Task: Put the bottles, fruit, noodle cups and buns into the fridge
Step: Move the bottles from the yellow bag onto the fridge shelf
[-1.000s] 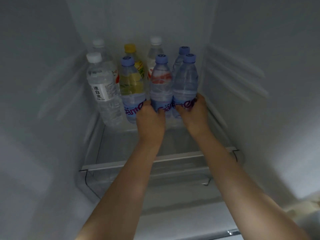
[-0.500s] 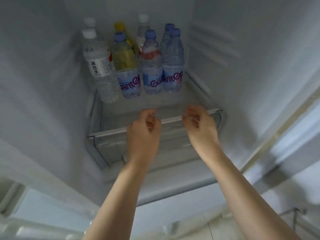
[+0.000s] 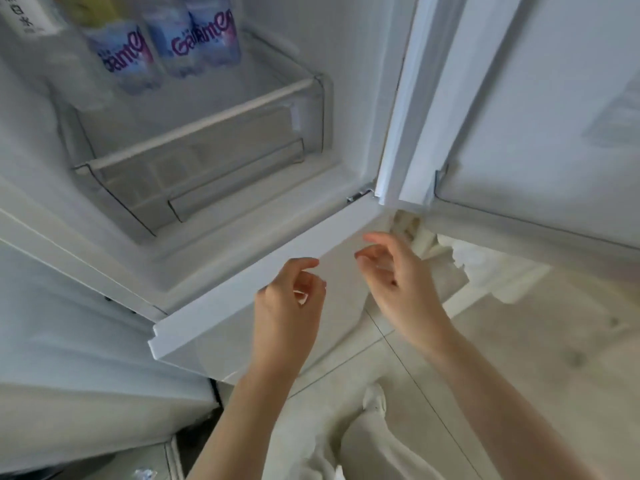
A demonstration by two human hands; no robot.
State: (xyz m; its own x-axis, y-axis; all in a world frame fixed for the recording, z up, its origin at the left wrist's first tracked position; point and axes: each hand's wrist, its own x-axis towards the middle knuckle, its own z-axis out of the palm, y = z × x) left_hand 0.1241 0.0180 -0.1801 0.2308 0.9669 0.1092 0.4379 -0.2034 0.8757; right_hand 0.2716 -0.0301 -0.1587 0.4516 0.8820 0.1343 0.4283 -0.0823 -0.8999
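Several water bottles (image 3: 180,43) with pale blue labels stand at the back of a clear fridge shelf (image 3: 194,129), cut off by the top edge of the view. A clear bottle with a white label (image 3: 27,19) stands to their left. My left hand (image 3: 287,306) and my right hand (image 3: 394,275) hang in front of the fridge's lower edge, outside the compartment. Both hold nothing, with fingers loosely curled. No fruit, noodle cups or buns are in view.
The fridge door (image 3: 540,98) stands open at the right, with a door bin rim (image 3: 519,216) low on it. A white ledge (image 3: 263,271) of the fridge juts out below the shelf. Pale floor tiles (image 3: 519,341) and my light trousers (image 3: 374,438) lie below.
Both hands let go of the blue-label bottles and drew back out of the fridge. The view dropped, so the bottles now sit at the top edge.
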